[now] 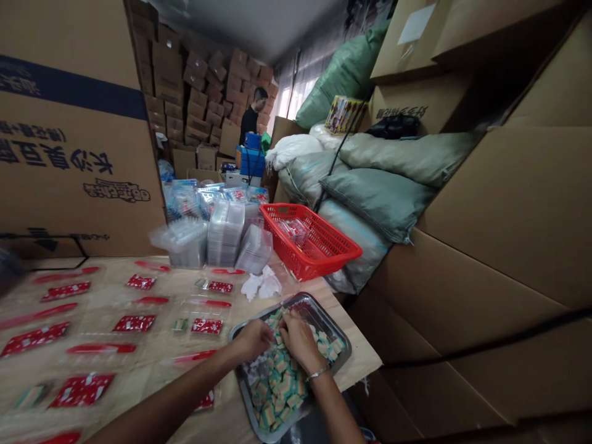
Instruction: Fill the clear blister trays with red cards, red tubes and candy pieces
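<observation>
A metal tray [343, 359] at the table's near right corner holds a heap of small layered green-and-beige blocks [280, 385]. Over the tray's left side is my left hand [254, 339], its fingers curled together; whatever they hold is hidden. My right hand [298, 339], with a bracelet at the wrist, reaches down into the far part of the heap. Its fingers are bent and pressed together among the blocks, and I cannot see what is between them. To the left, clear plastic trays lie in rows with red plastic knives [102, 348] and red patterned packets [83, 390]; some also hold green-and-beige blocks [180, 324].
A red basket [319, 268] with clear packs stands beyond the tray. Stacked clear containers [226, 234] and crumpled white paper [262, 283] are nearby. Large cartons [69, 135] rise at left and right, with filled sacks [374, 200] behind. A person [250, 120] stands far back.
</observation>
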Demonstrator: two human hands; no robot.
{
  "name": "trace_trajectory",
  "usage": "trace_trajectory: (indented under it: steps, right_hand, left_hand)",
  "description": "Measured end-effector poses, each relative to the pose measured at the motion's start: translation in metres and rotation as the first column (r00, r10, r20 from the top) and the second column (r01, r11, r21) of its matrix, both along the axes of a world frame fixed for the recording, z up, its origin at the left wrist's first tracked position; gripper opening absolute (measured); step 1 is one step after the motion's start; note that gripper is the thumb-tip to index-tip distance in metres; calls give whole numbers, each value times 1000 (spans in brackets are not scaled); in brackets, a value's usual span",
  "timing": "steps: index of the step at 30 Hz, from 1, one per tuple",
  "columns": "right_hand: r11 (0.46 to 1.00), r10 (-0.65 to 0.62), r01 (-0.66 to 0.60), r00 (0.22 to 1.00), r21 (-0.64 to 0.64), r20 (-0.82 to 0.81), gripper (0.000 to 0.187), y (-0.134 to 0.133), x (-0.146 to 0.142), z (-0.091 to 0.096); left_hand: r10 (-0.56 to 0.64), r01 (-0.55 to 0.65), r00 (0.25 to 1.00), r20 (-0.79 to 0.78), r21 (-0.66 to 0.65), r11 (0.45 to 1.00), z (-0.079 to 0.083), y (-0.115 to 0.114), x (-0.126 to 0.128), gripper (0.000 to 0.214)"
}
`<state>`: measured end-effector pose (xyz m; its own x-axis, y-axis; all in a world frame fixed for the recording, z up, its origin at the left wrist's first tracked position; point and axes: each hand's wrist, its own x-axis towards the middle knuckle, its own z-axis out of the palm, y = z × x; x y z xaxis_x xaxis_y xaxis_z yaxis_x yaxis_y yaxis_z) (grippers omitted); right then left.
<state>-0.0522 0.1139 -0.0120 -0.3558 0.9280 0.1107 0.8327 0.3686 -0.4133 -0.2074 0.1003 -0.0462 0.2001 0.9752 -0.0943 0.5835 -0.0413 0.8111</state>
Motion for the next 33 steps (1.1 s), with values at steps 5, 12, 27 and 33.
trace_trajectory:
  steps: [5,12,27,33]
  right_hand:
    - [1000,-12,12,999,9,-45,24,3,7,0]
    - [999,47,-48,997,20,68,20,0,-1,5]
    - [983,-31,-92,771,-159,-636,16,-31,-15,-8]
    - [978,-72,-99,665,-183,-743,19,-39,-11,-4]
  left_hand:
    - [-46,58,989,-142,85,995,0,2,5,28]
    - [-71,96,986,-152,161,982,16,-14,-2,19]
    - [274,-204,714,644,-183,962,18,-28,-10,27]
    - [262,-187,644,719,-185,965,23,-32,-10,27]
